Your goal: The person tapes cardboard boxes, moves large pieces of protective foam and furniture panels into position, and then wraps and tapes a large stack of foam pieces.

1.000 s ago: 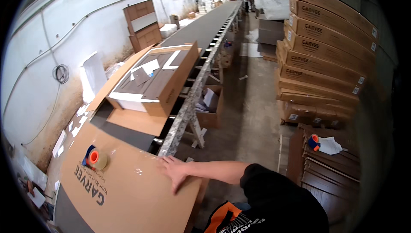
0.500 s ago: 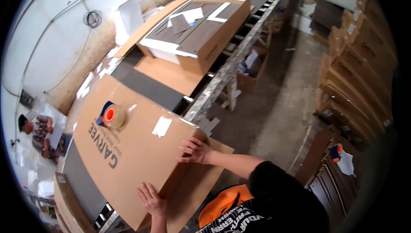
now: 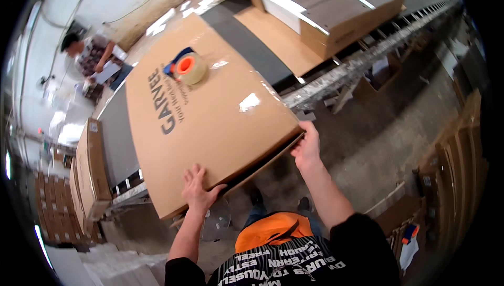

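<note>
A large flat cardboard box [image 3: 220,118] with dark print on top lies in front of me on a conveyor. My left hand [image 3: 198,190] rests on its near edge, fingers spread over the top and thumb along the rim. At the near right corner my right hand [image 3: 308,147] is closed on the edge of the box's side flap [image 3: 262,164]. A narrow dark gap shows between that flap and the top panel. On the box top sits a tape dispenser [image 3: 186,68] with an orange hub and a roll of clear tape.
Beyond lies an open carton [image 3: 336,39] packed with dark panels and white foam. The conveyor's metal rail [image 3: 362,57] runs along the right. Another box [image 3: 95,165] stands at left, near a seated person [image 3: 100,60]. Stacked cartons [image 3: 462,154] line the right side.
The near flap, which stuck outward, is now raised close to the box's side. My right hand has gone from the top edge to gripping at the corner. The view has turned.
</note>
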A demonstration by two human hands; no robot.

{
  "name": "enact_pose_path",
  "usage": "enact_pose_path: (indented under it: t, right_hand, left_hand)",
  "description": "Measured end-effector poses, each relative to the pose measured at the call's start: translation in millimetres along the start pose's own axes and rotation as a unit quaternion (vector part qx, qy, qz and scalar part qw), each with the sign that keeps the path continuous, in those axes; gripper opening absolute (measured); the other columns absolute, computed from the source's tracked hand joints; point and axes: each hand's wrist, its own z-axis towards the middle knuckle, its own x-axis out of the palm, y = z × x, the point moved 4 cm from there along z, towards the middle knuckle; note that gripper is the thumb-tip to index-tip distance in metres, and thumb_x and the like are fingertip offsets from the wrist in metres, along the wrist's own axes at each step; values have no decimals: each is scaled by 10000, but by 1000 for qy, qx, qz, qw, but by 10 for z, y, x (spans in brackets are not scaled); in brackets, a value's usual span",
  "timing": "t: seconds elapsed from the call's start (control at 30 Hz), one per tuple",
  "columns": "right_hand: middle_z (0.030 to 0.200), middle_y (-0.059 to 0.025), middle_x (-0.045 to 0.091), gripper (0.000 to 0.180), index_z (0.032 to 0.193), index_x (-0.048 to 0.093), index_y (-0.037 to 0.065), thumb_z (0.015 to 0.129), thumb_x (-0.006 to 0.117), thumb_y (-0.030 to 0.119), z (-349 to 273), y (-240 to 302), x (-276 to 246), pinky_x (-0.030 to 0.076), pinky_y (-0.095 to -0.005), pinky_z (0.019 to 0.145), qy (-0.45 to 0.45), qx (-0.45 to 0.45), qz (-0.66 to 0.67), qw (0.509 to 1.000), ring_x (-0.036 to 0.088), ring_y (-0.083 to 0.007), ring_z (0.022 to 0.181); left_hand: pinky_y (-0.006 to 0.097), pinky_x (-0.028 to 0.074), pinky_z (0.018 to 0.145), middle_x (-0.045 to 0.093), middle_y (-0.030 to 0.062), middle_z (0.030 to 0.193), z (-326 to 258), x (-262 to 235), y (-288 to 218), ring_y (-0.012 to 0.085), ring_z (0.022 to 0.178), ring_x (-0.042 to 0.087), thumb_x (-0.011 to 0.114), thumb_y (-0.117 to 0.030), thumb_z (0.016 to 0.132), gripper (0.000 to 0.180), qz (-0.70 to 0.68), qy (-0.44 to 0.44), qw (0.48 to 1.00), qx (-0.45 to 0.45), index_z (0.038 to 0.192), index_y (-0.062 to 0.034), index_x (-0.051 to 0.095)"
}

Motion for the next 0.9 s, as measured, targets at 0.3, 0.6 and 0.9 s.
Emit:
enact_pose_path:
  t: [0.3,0.6,0.9]
  right_hand:
    - [1436,-171,376,664,1403,346,-41,770,548,-48,-471,397,843,278,-414,1123,80,-554,-301,772,365,-287,1340]
    - [1438,-244,343,607,1360,441,41,766,564,16,931,-636,4224,317,-441,1094,200,-664,-692,201,332,-362,1350]
    - [1026,-146,615,428,1108,552,23,682,574,1,628,-289,2703,506,-409,835,45,-345,-751,562,614,-313,957]
  left_hand:
    - [623,371,1006,366,278,1443,575,418,-834,585,1196,429,736,-391,681,921,162,59,961,217,1470,-137,335]
    - [630,366,1014,389,255,1437,650,434,-921,579,1201,430,614,-283,760,654,-18,-32,969,243,1376,-104,486]
    - [676,270,1047,317,265,1478,680,566,-952,626,1258,326,760,-343,623,998,-41,70,969,235,1473,-88,305]
